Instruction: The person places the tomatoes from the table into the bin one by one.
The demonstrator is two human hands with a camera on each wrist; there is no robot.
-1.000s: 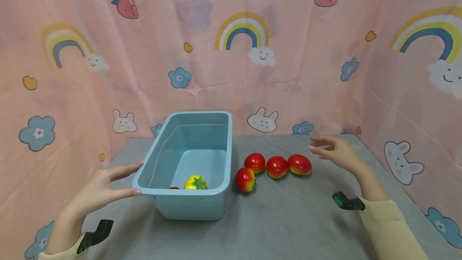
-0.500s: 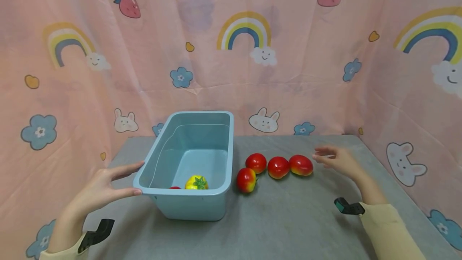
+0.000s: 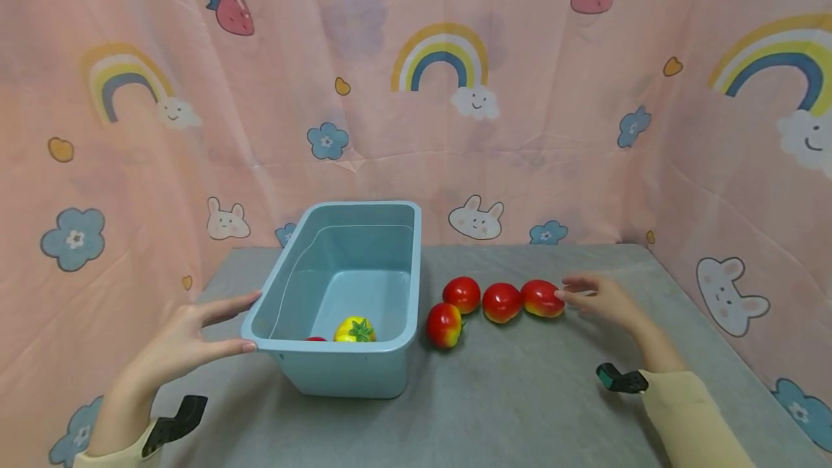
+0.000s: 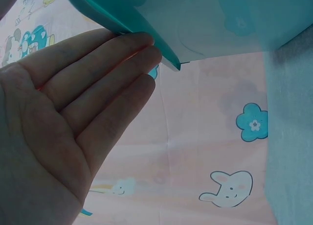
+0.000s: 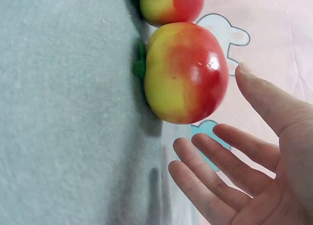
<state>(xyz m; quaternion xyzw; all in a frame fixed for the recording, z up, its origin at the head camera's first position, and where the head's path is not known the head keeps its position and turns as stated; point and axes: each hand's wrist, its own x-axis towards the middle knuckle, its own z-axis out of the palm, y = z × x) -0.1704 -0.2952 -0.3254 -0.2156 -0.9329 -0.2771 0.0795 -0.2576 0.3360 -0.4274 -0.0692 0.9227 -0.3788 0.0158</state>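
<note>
At the left corner of a light blue plastic bin [image 3: 344, 370], my left hand [image 3: 172, 341] touches the rim with its fingers and thumb extended. The left wrist view shows those fingers [image 4: 98, 68] lying straight against the rim's underside. My right hand [image 3: 604, 302] is beside the rightmost red-and-yellow tomato [image 3: 542, 299]. In the right wrist view its fingers [image 5: 225, 161] are spread, with the thumb apart from them, and the tomato [image 5: 188, 73] is just beyond the fingertips. That tomato has a small green stem. My right hand holds nothing.
Three more tomatoes lie to its left: a middle one [image 3: 502, 302], a back one [image 3: 461, 295] and a front one [image 3: 444, 326] near the bin. Inside the bin are a yellow piece [image 3: 354, 329] with a green calyx and a partly hidden red one [image 3: 316, 339]. A patterned curtain [image 3: 520, 150] backs the grey table [image 3: 507, 396].
My right hand has come down and forward to the rightmost tomato's side. My left hand and the bin have stayed in place, as have the tomatoes.
</note>
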